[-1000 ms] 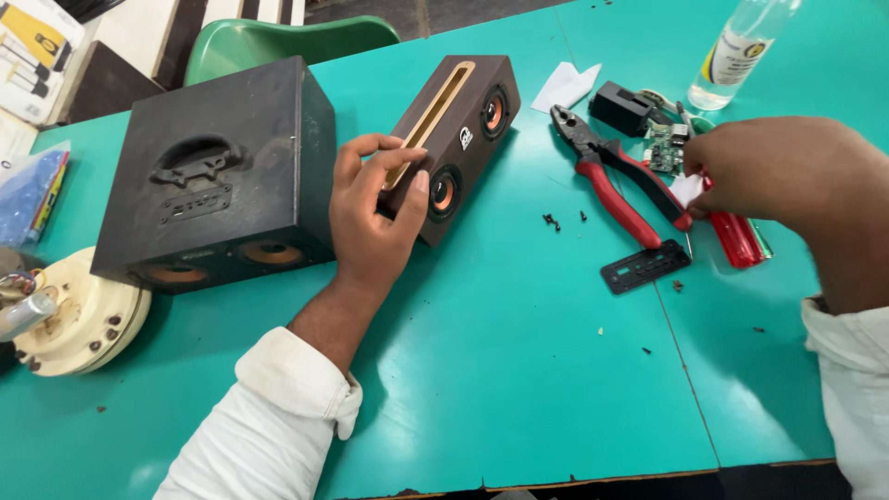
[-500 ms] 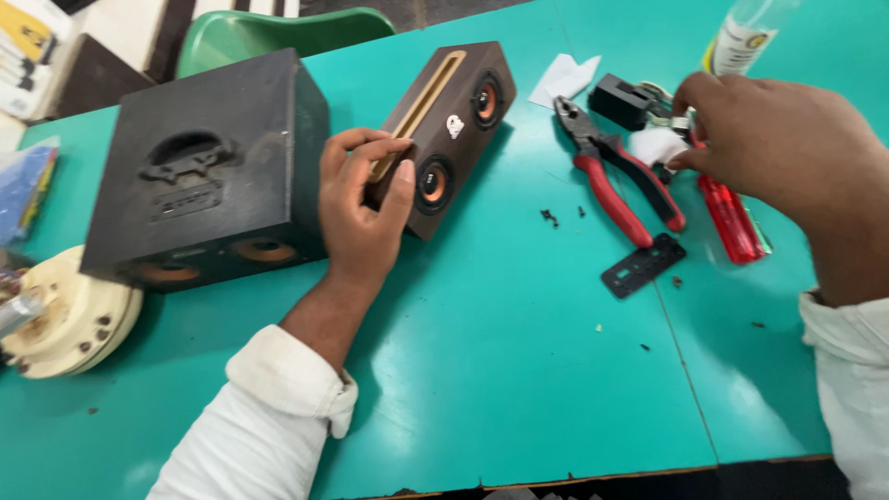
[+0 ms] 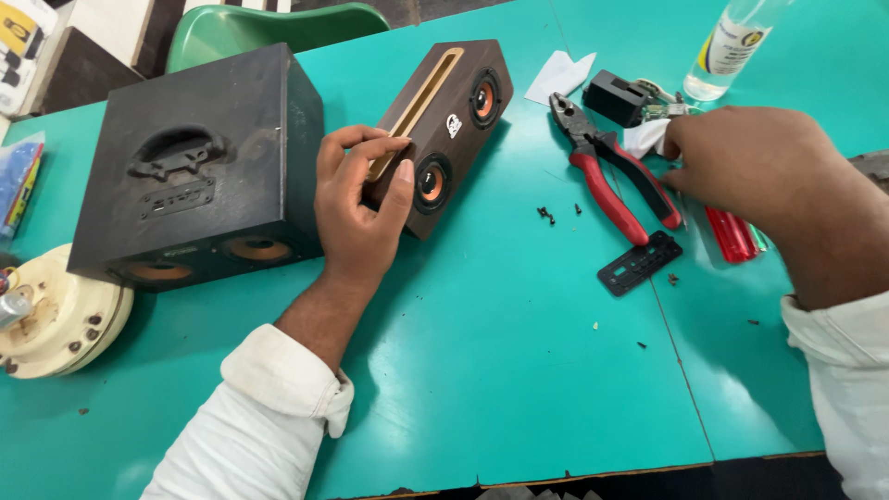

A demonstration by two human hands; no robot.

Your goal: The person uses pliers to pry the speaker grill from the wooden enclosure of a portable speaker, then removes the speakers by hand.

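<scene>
Head view: teal table (image 3: 519, 370), green chair (image 3: 278, 28) behind.

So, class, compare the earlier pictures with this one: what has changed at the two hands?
The right hand has moved up and leftward from the red tool to the white scrap beside the pliers. The left hand still grips the wooden speaker; nothing else moved.

Single head-worn view, which looked steeply down from close above the teal table (image 3: 519, 370), facing away from the wearer; both forearms entered from the lower edge. No second view shared the scene.
</scene>
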